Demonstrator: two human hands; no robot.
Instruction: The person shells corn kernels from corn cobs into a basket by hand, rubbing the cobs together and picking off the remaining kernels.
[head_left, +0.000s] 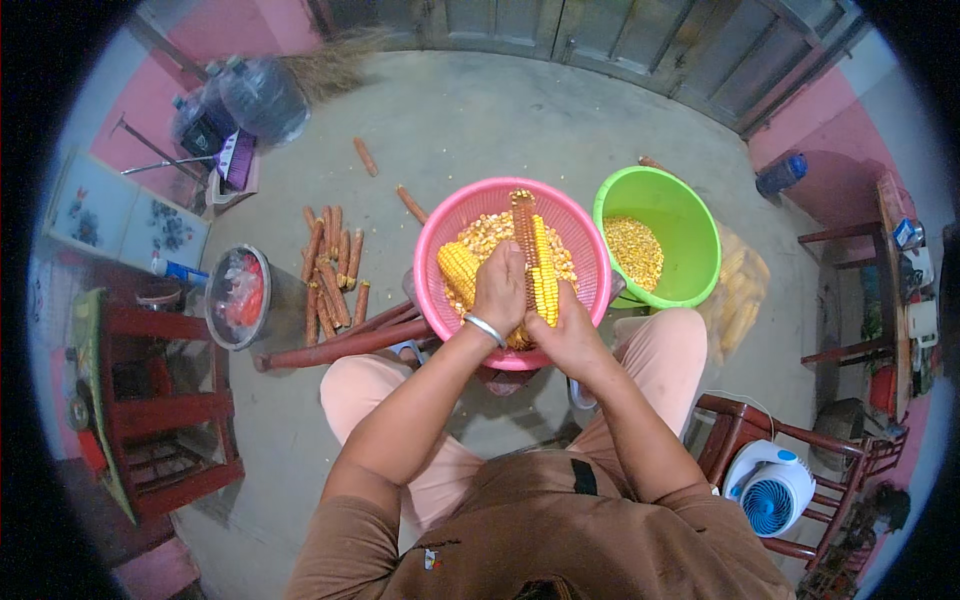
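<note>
A partly shelled ear of corn (546, 274) stands tilted up between my hands, over a pink plastic basket (426, 292). Its left side is bare reddish cob, while rows of yellow kernels remain on the right. My left hand (501, 285), with a silver bangle at the wrist, presses along the bare side. My right hand (568, 337) grips the lower right of the ear; the palms hide its lower end. Loose kernels (487, 231) fill much of the basket. Another ear, full of kernels (457, 268), lies in it left of my left hand.
To the right stands a green bucket (690, 225) holding loose kernels, beside a bag of corn ears (739, 292). Bare cobs (330, 277) lie on the floor at left, near a lidless bin (238, 296). A white-and-blue fan (769, 487) rests on a wooden chair (731, 427).
</note>
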